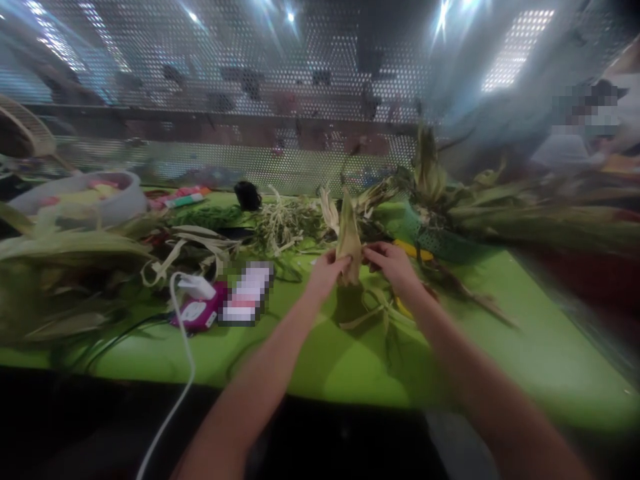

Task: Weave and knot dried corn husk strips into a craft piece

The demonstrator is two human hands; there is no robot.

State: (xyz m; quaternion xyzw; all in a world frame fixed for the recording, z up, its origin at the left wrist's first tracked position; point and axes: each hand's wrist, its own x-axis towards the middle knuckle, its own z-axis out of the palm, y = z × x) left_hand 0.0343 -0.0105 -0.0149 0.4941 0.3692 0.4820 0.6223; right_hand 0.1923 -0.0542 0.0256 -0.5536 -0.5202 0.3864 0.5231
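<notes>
A pale green, dried corn husk (349, 233) stands upright, tip up, over the green table. My left hand (326, 270) pinches its left side low down, thumb across the front. At the lower right edge, my right hand (393, 263) has its fingers closed together on the husk's margin; the fingertips are partly hidden. Below the hands lie thin torn husk strips (383, 310). A yellow object (414, 251), partly covered, sits just behind my right hand; its kind I cannot make out.
Left of my hands are a phone (247, 293), a magenta device (200, 313) and a white cable (187, 360). Husk heaps (60, 287) fill the far left, near a pale basin (120, 200). A green basket (435, 233) with husks stands right. Behind is a perforated metal wall (300, 80).
</notes>
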